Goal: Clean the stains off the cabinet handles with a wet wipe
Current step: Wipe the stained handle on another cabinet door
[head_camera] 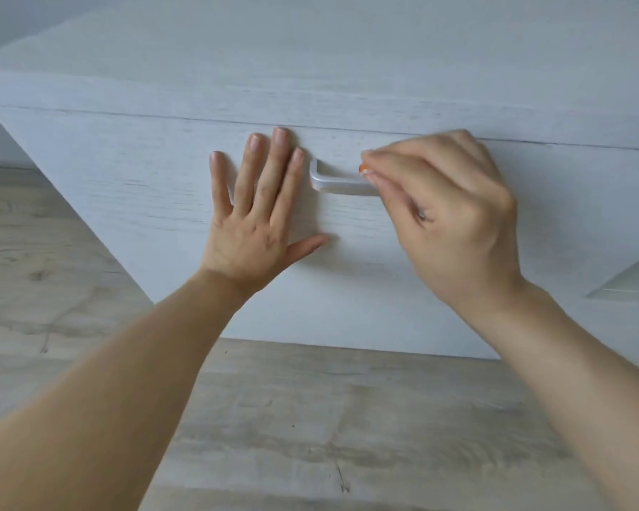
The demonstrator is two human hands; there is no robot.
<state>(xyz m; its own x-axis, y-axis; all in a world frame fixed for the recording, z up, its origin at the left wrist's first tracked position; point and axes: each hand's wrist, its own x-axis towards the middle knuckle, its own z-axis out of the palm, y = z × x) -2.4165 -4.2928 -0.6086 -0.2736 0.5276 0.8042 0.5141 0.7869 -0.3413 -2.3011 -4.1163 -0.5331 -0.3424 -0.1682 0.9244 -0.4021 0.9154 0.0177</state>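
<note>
My left hand lies flat, fingers spread, left of the pale metal bar handle; my right hand pinches something small and orange there. No wipe visible; cleaning seems unstarted.

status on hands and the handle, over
Left hand flat on drawer front. Right hand pinching something small and orange at handle. No wipe visible.

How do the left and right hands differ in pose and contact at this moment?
The left hand lies flat, fingers straight and spread, on the drawer front; the right hand is curled, fingertips pinching something small and orange at the handle. The left is beside the handle, the right covers its end. No wipe is visible.
</note>
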